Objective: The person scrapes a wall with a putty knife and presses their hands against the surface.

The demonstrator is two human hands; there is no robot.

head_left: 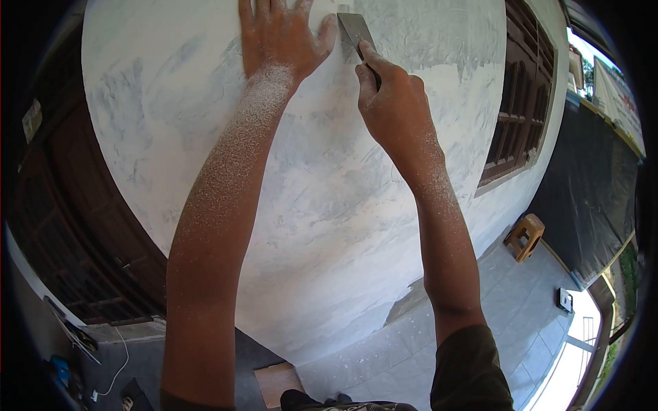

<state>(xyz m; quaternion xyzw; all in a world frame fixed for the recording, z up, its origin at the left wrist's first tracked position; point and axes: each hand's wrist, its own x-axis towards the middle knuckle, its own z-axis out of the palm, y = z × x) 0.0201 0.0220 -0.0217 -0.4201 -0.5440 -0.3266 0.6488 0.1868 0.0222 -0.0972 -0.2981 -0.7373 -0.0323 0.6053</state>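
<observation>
Directly ahead stands a wall (329,205) with patchy white and grey plaster. My right hand (394,99) grips a scraper (354,31) by its handle, and the flat metal blade points up and left against the wall. My left hand (284,38) lies flat on the wall with its fingers spread, just left of the blade; its fingertips run out of the top of the view. White dust coats my left forearm and lightly speckles the right wrist.
At right is a brown wooden window (524,96). A brown stool (526,238) stands on the tiled floor (384,363) below it, beside a dark sheet (582,185). Brown wooden doors (103,205) are at left. A white cable (123,356) and a board piece (277,383) lie on the floor.
</observation>
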